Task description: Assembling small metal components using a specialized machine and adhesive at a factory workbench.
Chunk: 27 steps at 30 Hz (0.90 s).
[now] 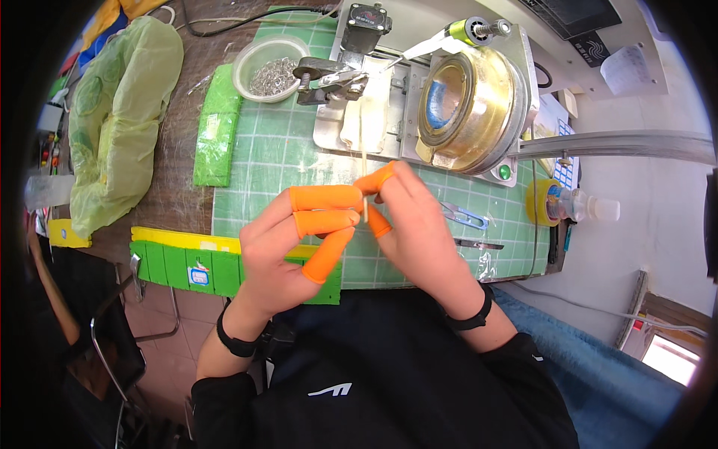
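Note:
My left hand [295,236] and my right hand [411,221] meet over the green cutting mat [277,161], with orange rubber finger cots on several fingers. Between their fingertips runs a thin, straight tan strand [364,166], pinched from both sides; whether it is a stick or a cord I cannot tell. Its far part reaches toward a metal machine [407,112], and its near end pokes out below my fingers. Anything smaller held at the fingertips is hidden. On the machine, a brass-coloured drum [479,108] stands to the right of a clamp [336,82].
A clear tub [239,71] of small metal pieces stands beside a green block [217,127]. Blue tweezers [465,216] and a dark slim tool [479,245] lie right of my hands. A green-and-yellow strip [224,266] lines the near edge. Pale yellow plastic [123,127] covers something at left.

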### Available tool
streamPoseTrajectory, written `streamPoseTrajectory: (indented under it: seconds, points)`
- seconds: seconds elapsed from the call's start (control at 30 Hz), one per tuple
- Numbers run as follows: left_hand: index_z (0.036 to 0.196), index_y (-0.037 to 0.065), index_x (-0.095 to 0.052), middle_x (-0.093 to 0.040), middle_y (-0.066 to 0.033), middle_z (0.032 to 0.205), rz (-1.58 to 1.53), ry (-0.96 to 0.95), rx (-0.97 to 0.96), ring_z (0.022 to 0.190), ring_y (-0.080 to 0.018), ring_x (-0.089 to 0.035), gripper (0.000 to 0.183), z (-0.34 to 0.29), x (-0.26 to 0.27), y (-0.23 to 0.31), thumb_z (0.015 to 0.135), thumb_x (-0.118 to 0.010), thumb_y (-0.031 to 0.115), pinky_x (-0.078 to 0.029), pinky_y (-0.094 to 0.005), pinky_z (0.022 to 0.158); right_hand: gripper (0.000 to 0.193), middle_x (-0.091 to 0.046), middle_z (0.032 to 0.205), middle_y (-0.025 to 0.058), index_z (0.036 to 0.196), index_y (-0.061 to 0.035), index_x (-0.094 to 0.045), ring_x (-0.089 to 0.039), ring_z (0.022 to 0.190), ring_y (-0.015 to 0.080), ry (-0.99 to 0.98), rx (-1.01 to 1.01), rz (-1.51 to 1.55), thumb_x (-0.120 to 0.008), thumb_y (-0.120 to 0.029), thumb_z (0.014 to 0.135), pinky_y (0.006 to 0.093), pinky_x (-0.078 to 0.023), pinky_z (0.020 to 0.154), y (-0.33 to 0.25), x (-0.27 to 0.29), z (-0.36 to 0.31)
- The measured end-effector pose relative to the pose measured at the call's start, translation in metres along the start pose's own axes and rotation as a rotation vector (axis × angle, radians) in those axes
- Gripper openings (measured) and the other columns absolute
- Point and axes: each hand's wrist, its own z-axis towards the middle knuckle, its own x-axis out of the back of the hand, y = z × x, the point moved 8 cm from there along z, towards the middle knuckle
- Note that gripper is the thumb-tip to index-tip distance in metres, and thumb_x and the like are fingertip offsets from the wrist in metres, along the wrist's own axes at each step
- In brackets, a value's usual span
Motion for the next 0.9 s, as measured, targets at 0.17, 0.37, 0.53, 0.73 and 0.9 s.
streamPoseTrajectory:
  seconds: [0.17, 0.37, 0.53, 0.73, 0.9]
  points:
    - [0.1, -0.003, -0.072, -0.07, -0.0179, 0.11, -0.046, 0.016, 0.066, 0.077, -0.0157, -0.068, 0.016, -0.005, 0.001, -0.009, 0.084, -0.07, -0.008, -0.056, -0.0234, 0.061, 0.044, -0.058, 0.111, 0.0211, 0.131, 0.0003, -0.055, -0.06, 0.092, 0.0398, 0.208, 0.048, -0.067, -0.064, 0.005, 0.087, 0.0459, -0.05, 0.08, -0.003, 0.015, 0.007]
    - [0.099, -0.002, -0.073, -0.071, -0.0168, 0.11, -0.031, 0.033, 0.044, 0.079, -0.0167, -0.069, 0.017, -0.006, 0.0, -0.01, 0.083, -0.071, -0.008, -0.056, -0.0244, 0.062, 0.051, -0.059, 0.115, 0.0213, 0.142, 0.0011, -0.048, -0.061, 0.099, 0.041, 0.195, -0.002, -0.059, -0.059, 0.004, 0.093, 0.0447, -0.051, 0.084, 0.003, 0.01, 0.006]
    - [0.1, -0.001, -0.073, -0.072, -0.0162, 0.108, 0.037, 0.049, -0.018, 0.083, -0.0201, -0.071, 0.02, -0.003, 0.002, -0.006, 0.081, -0.072, -0.008, -0.056, -0.0257, 0.066, 0.046, -0.063, 0.121, 0.0206, 0.141, 0.0035, -0.05, -0.064, 0.104, 0.0361, 0.201, 0.028, 0.019, -0.059, 0.002, 0.096, 0.0389, -0.052, 0.089, -0.011, 0.031, -0.034]
    - [0.099, -0.001, -0.073, -0.072, -0.0165, 0.107, 0.064, 0.068, -0.021, 0.086, -0.0221, -0.071, 0.02, -0.005, 0.002, -0.008, 0.08, -0.072, -0.009, -0.057, -0.0263, 0.069, 0.035, -0.067, 0.118, 0.0229, 0.129, 0.0092, -0.058, -0.067, 0.095, 0.0322, 0.261, 0.191, 0.01, -0.061, 0.001, 0.096, 0.0374, -0.053, 0.083, -0.03, 0.058, -0.06]
    - [0.099, -0.001, -0.073, -0.072, -0.0162, 0.107, 0.072, 0.077, -0.02, 0.085, -0.0213, -0.071, 0.021, -0.005, 0.002, -0.008, 0.08, -0.073, -0.009, -0.056, -0.0262, 0.069, 0.033, -0.067, 0.118, 0.0227, 0.127, 0.0097, -0.059, -0.066, 0.092, 0.0314, 0.301, 0.257, -0.035, -0.062, 0.001, 0.095, 0.0368, -0.052, 0.079, -0.035, 0.064, -0.054]
